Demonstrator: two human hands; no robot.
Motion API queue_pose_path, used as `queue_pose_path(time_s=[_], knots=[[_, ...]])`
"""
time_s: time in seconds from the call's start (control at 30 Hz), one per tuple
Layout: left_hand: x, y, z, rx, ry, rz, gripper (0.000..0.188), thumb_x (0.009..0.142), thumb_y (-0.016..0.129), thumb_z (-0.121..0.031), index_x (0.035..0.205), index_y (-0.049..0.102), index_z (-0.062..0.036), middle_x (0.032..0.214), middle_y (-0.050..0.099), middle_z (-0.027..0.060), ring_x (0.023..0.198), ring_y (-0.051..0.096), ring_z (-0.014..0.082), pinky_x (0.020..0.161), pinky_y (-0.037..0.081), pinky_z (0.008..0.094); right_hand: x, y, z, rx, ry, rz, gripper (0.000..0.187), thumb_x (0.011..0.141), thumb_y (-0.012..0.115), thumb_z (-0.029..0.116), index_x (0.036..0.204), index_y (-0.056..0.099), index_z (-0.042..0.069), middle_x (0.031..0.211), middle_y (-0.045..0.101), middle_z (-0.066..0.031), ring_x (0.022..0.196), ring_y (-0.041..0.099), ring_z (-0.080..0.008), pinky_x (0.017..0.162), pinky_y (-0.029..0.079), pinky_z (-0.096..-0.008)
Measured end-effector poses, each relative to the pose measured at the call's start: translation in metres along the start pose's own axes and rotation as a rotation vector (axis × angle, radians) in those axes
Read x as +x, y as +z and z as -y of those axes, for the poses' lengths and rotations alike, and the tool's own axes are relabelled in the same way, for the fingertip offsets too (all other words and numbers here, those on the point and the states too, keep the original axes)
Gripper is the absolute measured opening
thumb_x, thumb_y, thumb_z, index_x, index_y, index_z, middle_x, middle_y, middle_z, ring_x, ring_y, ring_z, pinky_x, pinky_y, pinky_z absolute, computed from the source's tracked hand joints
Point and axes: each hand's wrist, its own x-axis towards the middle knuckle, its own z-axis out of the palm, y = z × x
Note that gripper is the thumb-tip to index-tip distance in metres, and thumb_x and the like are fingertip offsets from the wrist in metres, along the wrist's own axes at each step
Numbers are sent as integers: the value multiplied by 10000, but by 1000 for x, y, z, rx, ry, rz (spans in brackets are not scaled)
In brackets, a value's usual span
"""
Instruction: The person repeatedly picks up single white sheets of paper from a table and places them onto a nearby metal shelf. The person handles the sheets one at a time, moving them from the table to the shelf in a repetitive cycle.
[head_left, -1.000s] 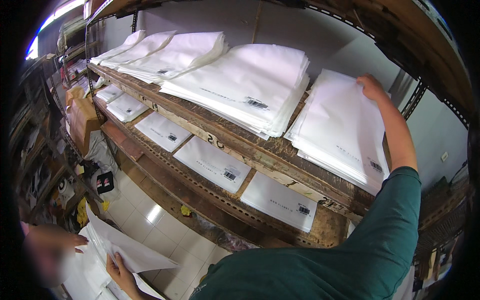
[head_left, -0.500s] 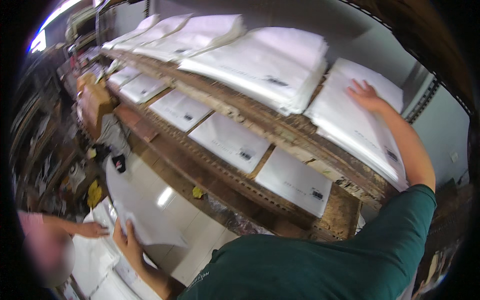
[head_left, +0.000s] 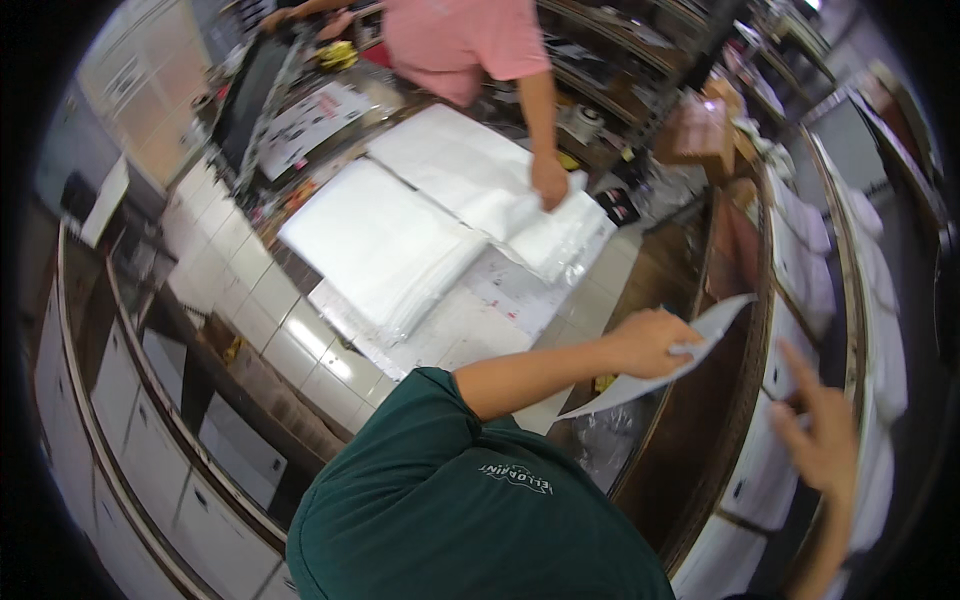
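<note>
My left hand (head_left: 650, 345) grips a thin, flexible white sheet (head_left: 625, 390) between thumb and fingers, holding it out beside the shelf edge. The sheet hangs in a slight curve. My right hand (head_left: 818, 430) is blurred a little, with index finger and thumb apart and nothing visible in it. It is in front of the shelf on the right, near a white printed stack (head_left: 765, 465) lying there; whether it touches the stack I cannot tell.
A table bears two large white stacks (head_left: 375, 245). A co-worker's hand (head_left: 549, 182) rests on the farther one. Shelves with white stacks (head_left: 130, 425) run along the left. A brown carton (head_left: 700, 135) sits beyond the right shelf. A black frame (head_left: 255, 110) stands behind the table.
My view has swung left from the shelf toward the table. The right hand has come off the upper-shelf stack. My left hand still holds the sheet, now beside the shelf.
</note>
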Motion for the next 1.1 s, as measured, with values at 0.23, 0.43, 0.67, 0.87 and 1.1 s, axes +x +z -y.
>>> queue_pose_path(time_s=[0.23, 0.43, 0.67, 0.87, 1.1], knots=[[-53, -31, -18, 138, -77, 24, 219, 781, 570, -205, 979, 626, -131, 854, 615, 108, 812, 583, 316, 716, 458, 423, 105, 156, -23, 418, -215, -146, 328, 884, 459, 266, 839, 618, -18, 645, 570, -150, 611, 550, -192, 613, 421, -308], [-116, -53, 11, -82, -62, 12, 601, 721, 666, -436, 1229, 500, -161, 943, 588, 79, 833, 575, 231, 712, 465, 351, 125, 215, -84, 894, 48, -326, 143, 800, 552, 92, 811, 619, -34, 743, 582, -22, 712, 514, -112, 665, 410, -261], [-285, -81, 79, 232, -968, -364, 614, 705, 654, -485, 1168, 539, -98, 927, 601, 104, 831, 581, 242, 717, 468, 344, 150, 229, -187, 1070, 189, -414, 340, 709, 485, -72, 1037, 534, 2, 998, 534, -121, 890, 536, -208, 812, 427, -297], [-336, -58, 34, 388, -1230, -642, 560, 723, 632, -457, 1134, 558, -84, 878, 596, 103, 788, 587, 252, 698, 469, 353, 256, 275, -273, 1010, 113, -401, 395, 698, 448, -82, 1061, 530, 49, 1086, 486, -106, 948, 498, -213, 822, 409, -292], [-405, 76, 66, 551, -1376, -1006, 444, 725, 622, -421, 1028, 601, -97, 775, 608, 115, 755, 594, 268, 661, 471, 378, 337, 343, -245, 671, 136, -500, 351, 667, 484, 2, 1012, 544, 21, 953, 530, -97, 803, 506, -176, 739, 415, -279]])
